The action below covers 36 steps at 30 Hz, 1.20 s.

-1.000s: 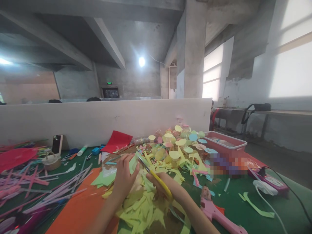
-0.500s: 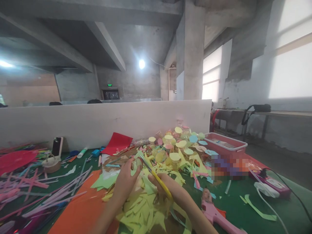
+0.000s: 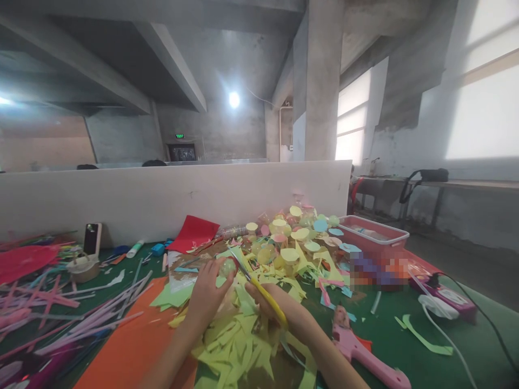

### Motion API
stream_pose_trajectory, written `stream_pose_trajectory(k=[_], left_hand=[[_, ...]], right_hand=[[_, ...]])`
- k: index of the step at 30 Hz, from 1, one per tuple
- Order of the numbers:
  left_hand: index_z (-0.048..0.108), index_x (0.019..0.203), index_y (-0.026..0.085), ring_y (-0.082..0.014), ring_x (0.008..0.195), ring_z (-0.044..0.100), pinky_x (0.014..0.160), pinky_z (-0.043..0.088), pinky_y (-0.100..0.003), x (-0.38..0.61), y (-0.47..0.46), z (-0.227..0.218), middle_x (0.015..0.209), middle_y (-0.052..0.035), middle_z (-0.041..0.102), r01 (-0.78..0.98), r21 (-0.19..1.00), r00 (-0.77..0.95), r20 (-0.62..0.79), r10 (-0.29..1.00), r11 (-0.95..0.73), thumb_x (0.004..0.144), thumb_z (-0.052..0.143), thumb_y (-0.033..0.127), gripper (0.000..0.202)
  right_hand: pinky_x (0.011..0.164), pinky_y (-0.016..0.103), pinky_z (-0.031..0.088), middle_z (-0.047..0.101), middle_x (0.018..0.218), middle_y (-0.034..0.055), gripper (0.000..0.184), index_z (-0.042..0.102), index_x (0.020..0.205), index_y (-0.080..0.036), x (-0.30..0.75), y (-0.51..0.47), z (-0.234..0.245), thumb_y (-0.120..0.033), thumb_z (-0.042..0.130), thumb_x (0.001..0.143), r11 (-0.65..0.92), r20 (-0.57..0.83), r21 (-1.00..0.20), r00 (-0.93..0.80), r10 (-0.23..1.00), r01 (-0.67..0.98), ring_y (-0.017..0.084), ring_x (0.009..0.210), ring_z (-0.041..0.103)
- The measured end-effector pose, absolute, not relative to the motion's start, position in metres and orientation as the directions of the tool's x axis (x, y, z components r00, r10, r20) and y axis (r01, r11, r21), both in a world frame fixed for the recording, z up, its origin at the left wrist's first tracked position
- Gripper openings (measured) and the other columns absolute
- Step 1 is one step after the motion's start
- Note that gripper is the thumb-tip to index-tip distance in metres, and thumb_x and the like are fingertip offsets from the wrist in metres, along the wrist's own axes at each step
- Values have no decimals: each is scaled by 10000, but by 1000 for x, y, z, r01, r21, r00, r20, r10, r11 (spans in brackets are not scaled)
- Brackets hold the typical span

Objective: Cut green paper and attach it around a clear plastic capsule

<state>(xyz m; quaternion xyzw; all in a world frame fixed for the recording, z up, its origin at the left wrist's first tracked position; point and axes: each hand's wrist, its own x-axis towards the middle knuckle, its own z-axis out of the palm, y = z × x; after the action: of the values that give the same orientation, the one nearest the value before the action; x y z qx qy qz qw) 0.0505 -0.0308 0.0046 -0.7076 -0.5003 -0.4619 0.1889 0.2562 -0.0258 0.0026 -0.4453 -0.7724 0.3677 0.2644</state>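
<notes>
A small, clear, rounded plastic piece with a pale green tint is pinched in the fingertips of my left hand. Just to its right, my right hand grips scissors with yellow handles. Their metal blades point up and left, close beside the rounded piece; whether they touch it I cannot tell. Below and between both hands lies a heap of yellow-green paper scraps. Beyond them, many rounded clear pieces topped with paper discs are piled up.
A white partition stands behind the table. Orange paper and pink strips lie to the left. On the right are a pink glue gun, a red bin and a power strip with cords. Red paper lies behind.
The left fingers have shifted slightly, showing more of the rounded piece. Scissors and right hand hold nearly the same place. The whole view has tilted a little.
</notes>
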Motion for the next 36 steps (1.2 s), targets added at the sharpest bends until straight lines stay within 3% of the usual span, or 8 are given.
stream_pose_trajectory(k=[6, 13, 19, 28, 36], left_hand=[[550, 1096, 213, -201, 760, 547, 746, 488, -366, 51, -31, 1, 885, -29, 603, 888, 227, 55, 812, 581, -401, 905, 524, 500, 345], [546, 1113, 217, -217, 848, 579, 823, 483, -384, 51, -31, 4, 990, -52, 636, 878, 202, 84, 827, 556, -433, 916, 508, 485, 334], [544, 1142, 205, -248, 1003, 573, 891, 468, -399, 44, -28, 0, 1040, -73, 629, 880, 127, 160, 828, 538, -458, 932, 499, 437, 316], [586, 1144, 214, -248, 942, 552, 876, 465, -390, 46, -27, 2, 997, -73, 624, 884, -30, 287, 822, 491, -467, 929, 504, 356, 270], [547, 1203, 177, -254, 971, 522, 888, 451, -390, 45, -29, 3, 1007, -93, 621, 884, -126, 340, 834, 434, -450, 926, 529, 263, 290]], right_hand=[[474, 235, 326, 406, 513, -26, 563, 473, 623, -193, 258, -34, 11, -681, 356, 879, 298, 53, -827, -462, 885, 477, 120, 503, 403], [447, 248, 257, 334, 472, -51, 493, 433, 613, -205, 260, -33, 11, -642, 445, 842, 265, 44, -847, -437, 898, 460, 105, 461, 323], [457, 256, 259, 347, 482, -50, 480, 412, 599, -209, 264, -35, 13, -625, 507, 818, 229, 1, -842, -422, 906, 489, 103, 465, 316], [535, 222, 342, 488, 630, -18, 502, 449, 672, -191, 267, -37, 16, -664, 473, 836, 319, 65, -842, -505, 861, 435, 117, 583, 435], [495, 241, 293, 394, 559, -34, 471, 401, 623, -210, 266, -32, 15, -615, 509, 838, 303, 51, -814, -459, 887, 495, 117, 531, 362]])
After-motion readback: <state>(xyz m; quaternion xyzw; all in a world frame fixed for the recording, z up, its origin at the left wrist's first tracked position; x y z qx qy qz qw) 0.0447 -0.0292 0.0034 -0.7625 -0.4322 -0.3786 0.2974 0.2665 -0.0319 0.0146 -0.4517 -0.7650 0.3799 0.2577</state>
